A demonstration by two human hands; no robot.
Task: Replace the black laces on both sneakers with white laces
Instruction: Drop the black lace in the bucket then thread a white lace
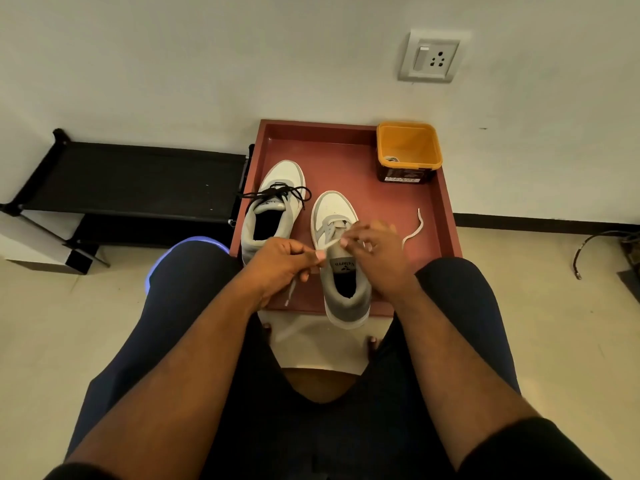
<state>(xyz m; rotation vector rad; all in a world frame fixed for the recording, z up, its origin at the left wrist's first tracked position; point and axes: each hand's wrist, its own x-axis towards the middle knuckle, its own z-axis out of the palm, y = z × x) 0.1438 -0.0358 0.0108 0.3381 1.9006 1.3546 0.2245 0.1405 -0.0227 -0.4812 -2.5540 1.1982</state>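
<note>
Two white-and-grey sneakers stand on a red-brown tray [446, 216]. The left sneaker [273, 206] carries a black lace [277, 192] bunched loosely over its tongue. The right sneaker [343, 271] has a white lace [414, 230] threaded through its lower eyelets. One end of it trails right across the tray; the other hangs down below my left hand. My left hand [280, 265] pinches the white lace just left of the tongue. My right hand [374, 254] pinches the same lace over the eyelets, and its fingers hide that part of the sneaker.
A yellow square tub [408, 150] stands in the tray's back right corner. A black low rack [138, 178] lies to the left against the wall. A cable [588, 247] runs on the floor at the right. My knees flank the tray's near edge.
</note>
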